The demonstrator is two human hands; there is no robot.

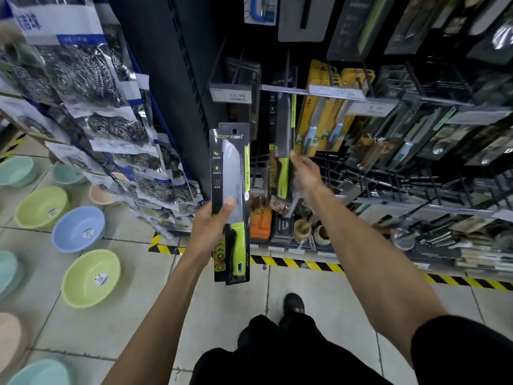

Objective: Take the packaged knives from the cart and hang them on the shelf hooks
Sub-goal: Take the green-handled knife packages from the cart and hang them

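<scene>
My left hand (211,227) grips a packaged knife (231,173) upright in front of the shelf: black card, wide steel blade, lime-green handle, hang hole at the top. My right hand (304,171) reaches to a second packaged knife (283,151) with a narrow blade and green handle that hangs at the shelf; its fingers touch the pack's right edge near the handle. The hand is blurred, so the grip is unclear. No cart is in view.
Dark shelf hooks (433,126) carry several more knife packs, with price tags (231,95) on the rail. Bags of steel scourers (111,126) hang at the left. Plastic bowls (79,228) sit on the tiled floor. Hazard tape (299,263) marks the shelf base.
</scene>
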